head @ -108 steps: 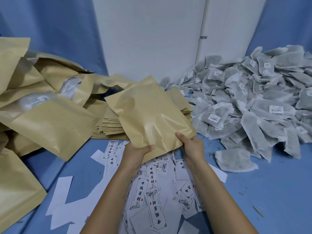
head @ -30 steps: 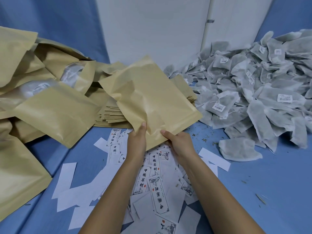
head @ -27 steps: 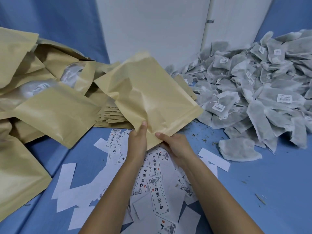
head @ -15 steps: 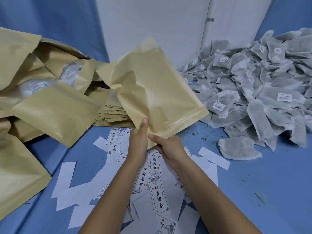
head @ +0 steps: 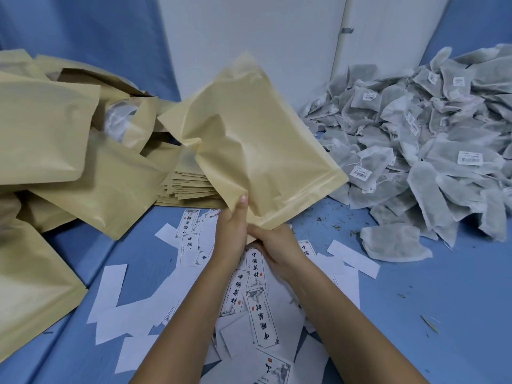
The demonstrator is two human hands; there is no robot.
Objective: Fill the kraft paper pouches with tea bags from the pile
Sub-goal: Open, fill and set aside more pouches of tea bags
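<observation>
Tea bags (head: pixel 415 151) lie heaped on the right of the blue surface (head: pixel 429 306), well apart from both grips. I judge the reach across to be the first risk: strings and tags look tangled, so one grab could drag several bags out or scatter more crumbs. On the left, the heap of kraft pouches (head: pixel 55 139) slumps beside the flat stack (head: pixel 188 184) and could slide over it.

Between the two heaps, the kraft paper pouch (head: pixel 257 151) in hand is raised off the surface and tilted, its seamed edge lowest. The paper is thin and creased. Prising the mouth from one corner could tear or crumple the seam, and if one grip lets go, the pouch may flop closed.

The left grip (head: pixel 231 231) pinches the lower edge, thumb flat on the front face. The right grip (head: pixel 277 245) is clenched round the bottom corner, touching the left. Whether the mouth has parted is hidden, so I cannot tell. Printed labels (head: pixel 257 314) lie scattered under the wrists.
</observation>
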